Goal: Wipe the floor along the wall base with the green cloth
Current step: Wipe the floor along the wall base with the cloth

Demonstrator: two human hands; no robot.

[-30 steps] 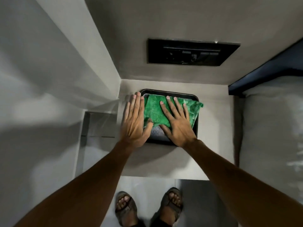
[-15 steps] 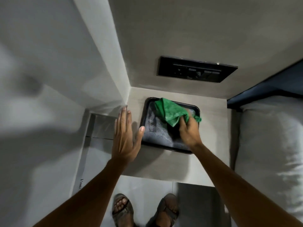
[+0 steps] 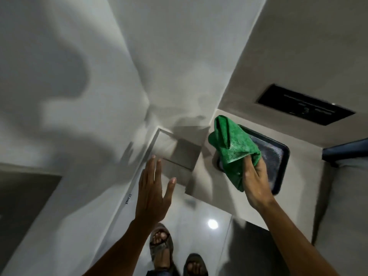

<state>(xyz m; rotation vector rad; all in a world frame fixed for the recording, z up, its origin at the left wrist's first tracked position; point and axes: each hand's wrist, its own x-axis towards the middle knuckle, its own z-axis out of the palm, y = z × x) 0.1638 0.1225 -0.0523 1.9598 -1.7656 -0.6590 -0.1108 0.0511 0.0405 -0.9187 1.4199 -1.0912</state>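
— What are the hands doing on your feed?

— My right hand (image 3: 255,181) is clenched around the green cloth (image 3: 233,148), fingers and thumb wrapped over its lower bunch. The rest of the cloth stands up out of the fist in loose folds, lifted clear of the dark tray (image 3: 278,158) below it.

— And the left?

— My left hand (image 3: 153,194) is spread flat and wide, fingers straight, thumb splayed to the side. It grips nothing. It hangs in the air in front of the white wall (image 3: 79,96); I cannot tell if the fingertips brush anything.

— Where does the cloth sit between them?

— All of it is on the right side, well apart from the left palm. It is over the near left part of the tray, which lies on a pale ledge (image 3: 211,176) beside a black switch panel (image 3: 304,105).

— The floor?

— The glossy floor (image 3: 199,232) is far below both hands, with a light glinting on it and my two sandalled feet (image 3: 161,248) standing there. The cloth is nowhere near it. The picture is somewhat blurred.
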